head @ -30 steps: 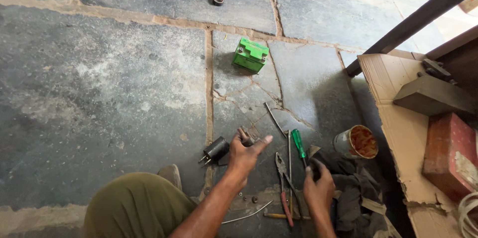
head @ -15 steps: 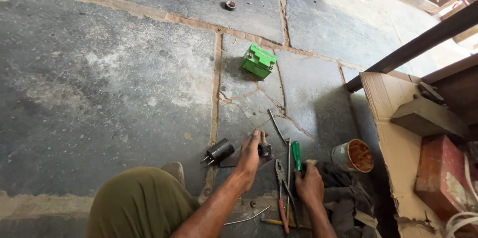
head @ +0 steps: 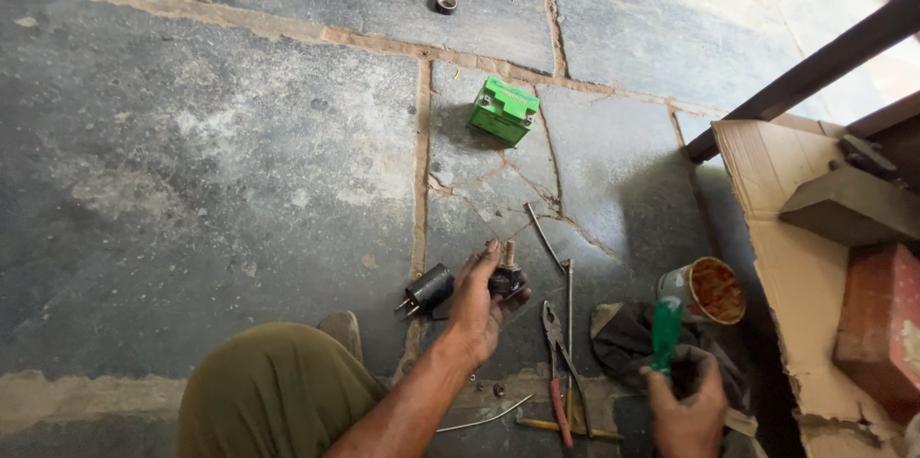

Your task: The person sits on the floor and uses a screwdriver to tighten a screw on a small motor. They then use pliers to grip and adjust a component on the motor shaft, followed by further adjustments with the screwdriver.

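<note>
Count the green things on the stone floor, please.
2: a green box-shaped battery upright on the floor, and a green-handled screwdriver in the right hand. Others may be hidden.

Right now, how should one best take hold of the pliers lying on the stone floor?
Probably grip the pliers by the red-sleeved handles near their lower ends, coming from above. They lie flat, jaws pointing away, and the left side is freer than the metal-rod side.

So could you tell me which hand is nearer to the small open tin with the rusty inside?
Right. The right hand, gripping a green-handled screwdriver, sits just below the tin; the left hand, holding a small dark part, is farther off, beyond the pliers.
</note>
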